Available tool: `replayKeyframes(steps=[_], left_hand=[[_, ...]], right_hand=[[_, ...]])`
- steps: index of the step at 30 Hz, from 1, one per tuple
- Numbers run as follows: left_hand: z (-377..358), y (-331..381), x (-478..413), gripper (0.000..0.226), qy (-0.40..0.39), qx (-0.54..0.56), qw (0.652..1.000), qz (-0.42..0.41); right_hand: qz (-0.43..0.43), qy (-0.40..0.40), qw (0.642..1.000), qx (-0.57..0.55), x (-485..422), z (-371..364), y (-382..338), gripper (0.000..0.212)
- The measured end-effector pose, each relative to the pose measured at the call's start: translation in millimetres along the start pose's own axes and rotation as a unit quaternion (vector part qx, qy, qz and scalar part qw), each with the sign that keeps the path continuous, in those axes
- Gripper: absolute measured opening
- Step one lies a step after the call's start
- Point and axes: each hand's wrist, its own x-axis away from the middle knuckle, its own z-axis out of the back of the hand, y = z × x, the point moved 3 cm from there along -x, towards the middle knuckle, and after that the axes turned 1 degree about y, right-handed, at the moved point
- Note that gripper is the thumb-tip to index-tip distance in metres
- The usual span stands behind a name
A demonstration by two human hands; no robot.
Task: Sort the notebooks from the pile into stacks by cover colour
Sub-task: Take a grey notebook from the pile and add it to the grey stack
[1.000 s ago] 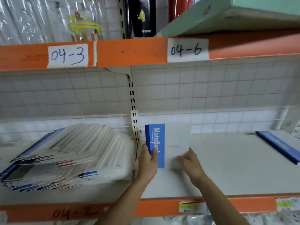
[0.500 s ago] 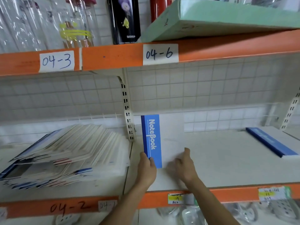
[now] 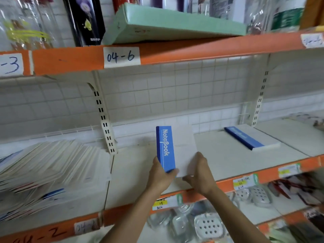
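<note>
Head view: left grip (image 3: 161, 174), right grip (image 3: 199, 174) pinch near corners of blue-white notebook (image 3: 182, 148) over shelf (image 3: 228, 160) middle; pile (image 3: 49, 165) at 9 o'clock. Risk: corner-only hold, notebook slips off shelf lip.

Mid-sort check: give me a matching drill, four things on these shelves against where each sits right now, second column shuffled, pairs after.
Things
1. notebook pile
2. NoteBook-lettered notebook
3. second blue-edged notebook
4. green flat box

Places
A. lying flat at the right of the lower shelf
B. up top, above label 04-6
C. gripped by left hand and right hand
D. fanned out in the left bay

Pairs: 1-D, 2-C, 3-A, 4-B
</note>
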Motion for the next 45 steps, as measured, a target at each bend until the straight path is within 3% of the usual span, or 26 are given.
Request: replayKeyframes(steps=[2,5,9,14,26,31,35,39,45], left_hand=[[-17,6,-4,0.075,-0.066,0.001,0.998,-0.007],[-45,18,-12,0.083,-0.099,-0.037,0.994,-0.035],[-87,44,-25,0.064,-0.092,-0.083,0.987,-0.1],[-151,80,-46,0.056,-0.074,-0.125,0.979,-0.145],[-280,124,-92,0.053,-0.047,-0.145,0.982,-0.114],[-312,133,-108,0.06,-0.045,-0.155,0.98,-0.112],[-337,136,-120,0.056,-0.06,-0.16,0.978,-0.122],[-357,138,-127,0.053,-0.076,-0.16,0.977,-0.12],[-370,130,-139,0.066,-0.082,-0.183,0.977,-0.07]], right_hand=[[-0.018,0.013,1.0,0.007,-5,18,14,0.071],[-0.041,0.01,0.999,0.018,-15,43,36,0.077],[-0.055,-0.009,0.998,0.03,-36,82,70,0.085],[-0.053,-0.036,0.997,0.048,-72,142,115,0.094],[-0.059,-0.086,0.992,0.067,-136,247,203,0.082],[-0.073,-0.092,0.993,0.029,-148,267,225,0.106],[-0.085,-0.1,0.991,0.024,-154,282,243,0.087],[-0.097,-0.116,0.988,0.024,-162,290,262,0.092],[-0.107,-0.139,0.985,0.009,-171,290,281,0.089]])
